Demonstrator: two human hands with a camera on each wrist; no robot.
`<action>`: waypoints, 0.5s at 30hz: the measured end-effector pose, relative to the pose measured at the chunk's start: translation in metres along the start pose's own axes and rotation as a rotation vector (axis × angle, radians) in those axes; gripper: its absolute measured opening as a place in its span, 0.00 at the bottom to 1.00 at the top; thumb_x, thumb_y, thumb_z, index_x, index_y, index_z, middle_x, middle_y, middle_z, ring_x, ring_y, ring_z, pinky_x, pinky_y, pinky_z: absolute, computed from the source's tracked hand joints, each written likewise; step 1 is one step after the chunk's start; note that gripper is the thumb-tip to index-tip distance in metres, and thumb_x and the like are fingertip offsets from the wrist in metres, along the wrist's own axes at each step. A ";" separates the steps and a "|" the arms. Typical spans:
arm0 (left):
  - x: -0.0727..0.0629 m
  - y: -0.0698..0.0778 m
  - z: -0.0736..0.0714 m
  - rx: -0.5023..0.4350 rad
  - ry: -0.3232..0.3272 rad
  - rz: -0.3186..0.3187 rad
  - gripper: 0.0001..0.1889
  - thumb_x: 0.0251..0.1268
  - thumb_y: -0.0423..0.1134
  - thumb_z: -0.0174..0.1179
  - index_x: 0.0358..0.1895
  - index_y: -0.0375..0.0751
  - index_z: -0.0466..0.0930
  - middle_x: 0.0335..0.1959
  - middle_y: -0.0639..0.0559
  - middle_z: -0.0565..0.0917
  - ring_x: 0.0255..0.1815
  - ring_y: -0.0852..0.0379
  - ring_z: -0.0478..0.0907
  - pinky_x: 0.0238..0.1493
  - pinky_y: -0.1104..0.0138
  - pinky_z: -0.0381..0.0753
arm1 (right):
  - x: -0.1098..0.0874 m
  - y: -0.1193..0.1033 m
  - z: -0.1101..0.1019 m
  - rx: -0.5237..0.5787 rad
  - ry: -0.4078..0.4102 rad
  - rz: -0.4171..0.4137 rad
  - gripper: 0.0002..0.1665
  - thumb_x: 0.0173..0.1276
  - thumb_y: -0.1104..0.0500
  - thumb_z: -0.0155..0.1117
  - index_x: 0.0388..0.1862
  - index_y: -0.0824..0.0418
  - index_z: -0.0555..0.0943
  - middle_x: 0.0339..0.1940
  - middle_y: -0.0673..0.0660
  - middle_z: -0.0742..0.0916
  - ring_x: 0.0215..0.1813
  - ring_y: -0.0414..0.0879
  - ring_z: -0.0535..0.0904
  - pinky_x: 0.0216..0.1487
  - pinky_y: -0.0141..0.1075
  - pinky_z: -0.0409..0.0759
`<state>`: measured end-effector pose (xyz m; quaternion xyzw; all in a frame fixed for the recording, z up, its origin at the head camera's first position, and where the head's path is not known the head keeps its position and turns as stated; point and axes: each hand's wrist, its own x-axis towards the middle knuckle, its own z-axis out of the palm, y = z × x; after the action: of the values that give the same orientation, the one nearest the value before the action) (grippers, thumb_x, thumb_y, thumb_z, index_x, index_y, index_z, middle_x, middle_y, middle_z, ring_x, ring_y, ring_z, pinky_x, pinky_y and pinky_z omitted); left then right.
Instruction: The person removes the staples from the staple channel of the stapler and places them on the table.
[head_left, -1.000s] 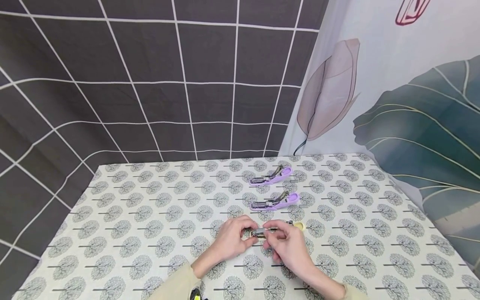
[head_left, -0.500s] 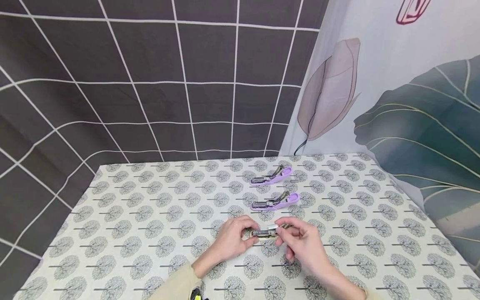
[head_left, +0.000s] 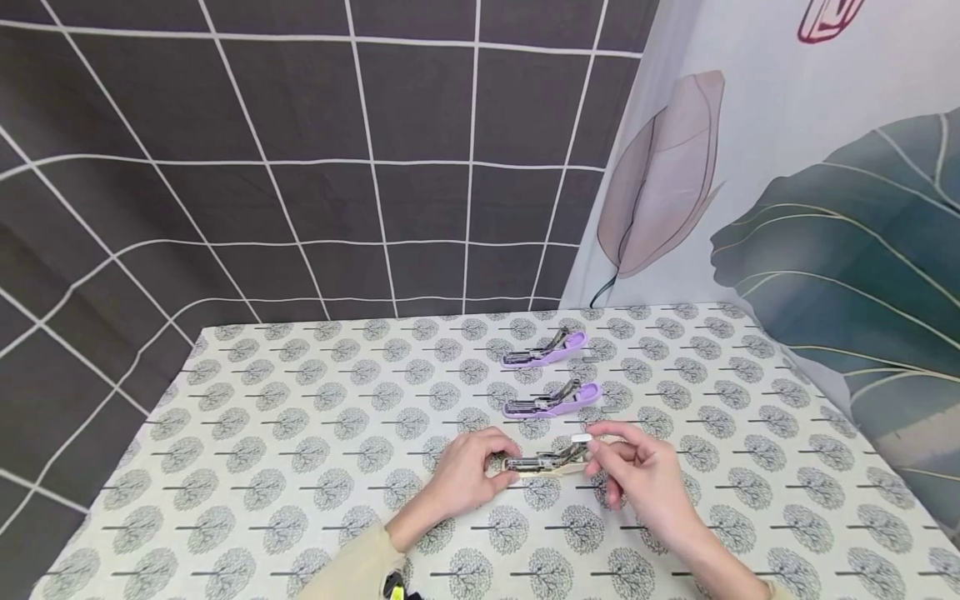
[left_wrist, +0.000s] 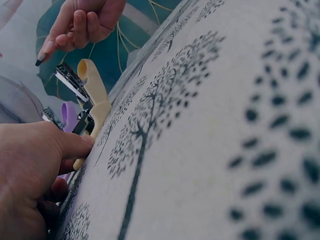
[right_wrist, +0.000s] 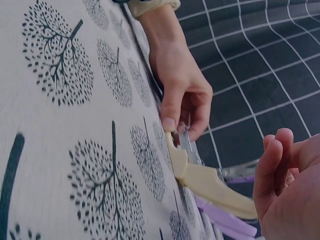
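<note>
A cream-yellow stapler (head_left: 558, 472) lies on the table with its metal top swung up. My left hand (head_left: 467, 475) grips its front end between thumb and fingers, as the right wrist view also confirms. Over the stapler's raised rear part, my right hand (head_left: 647, 473) pinches a small silver strip (head_left: 581, 438), which looks like a strip of staples, between thumb and forefinger. In the left wrist view the strip (left_wrist: 39, 62) shows as a dark tip at the fingers. The stapler's handle end is partly hidden behind the right fingers in the head view.
Two purple staplers, a nearer one (head_left: 566, 406) and a farther one (head_left: 553, 357), lie opened behind the yellow one. Faint small grey strips lie beside their right ends. The tree-print tablecloth (head_left: 322, 533) covers the table; a dark grid curtain (head_left: 420, 200) hangs behind.
My right hand has moved right with the silver strip, from above the stapler's front to over its rear, uncovering the stapler's middle. My left hand keeps its grip.
</note>
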<state>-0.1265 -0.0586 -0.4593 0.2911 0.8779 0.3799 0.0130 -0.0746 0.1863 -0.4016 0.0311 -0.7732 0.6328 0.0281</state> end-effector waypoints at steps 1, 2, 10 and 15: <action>0.000 0.000 0.000 0.001 -0.001 -0.001 0.12 0.56 0.37 0.73 0.44 0.47 0.86 0.45 0.60 0.85 0.23 0.70 0.67 0.43 0.67 0.72 | 0.000 0.000 -0.001 -0.004 0.015 0.012 0.17 0.70 0.66 0.64 0.55 0.72 0.78 0.25 0.61 0.87 0.13 0.43 0.74 0.14 0.35 0.75; 0.000 0.000 0.000 0.002 -0.001 -0.001 0.12 0.56 0.37 0.73 0.44 0.47 0.86 0.45 0.61 0.85 0.23 0.70 0.67 0.42 0.67 0.72 | 0.000 0.000 -0.003 -0.009 0.028 0.023 0.16 0.70 0.66 0.64 0.55 0.71 0.78 0.26 0.61 0.87 0.13 0.44 0.74 0.13 0.35 0.75; 0.000 -0.001 0.001 -0.010 0.003 -0.012 0.12 0.55 0.36 0.74 0.43 0.48 0.86 0.44 0.62 0.85 0.25 0.70 0.68 0.38 0.69 0.70 | 0.001 0.006 -0.015 0.006 0.084 0.091 0.17 0.71 0.64 0.64 0.56 0.70 0.78 0.26 0.63 0.86 0.14 0.45 0.74 0.13 0.38 0.76; 0.000 0.000 0.001 -0.010 0.001 -0.016 0.12 0.55 0.36 0.73 0.43 0.48 0.86 0.44 0.62 0.85 0.26 0.70 0.68 0.37 0.70 0.70 | 0.004 0.013 -0.024 0.010 0.091 0.132 0.19 0.71 0.63 0.64 0.58 0.70 0.77 0.27 0.62 0.87 0.15 0.42 0.74 0.15 0.36 0.77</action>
<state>-0.1263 -0.0583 -0.4598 0.2840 0.8782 0.3844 0.0172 -0.0793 0.2127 -0.4094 -0.0485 -0.7682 0.6380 0.0210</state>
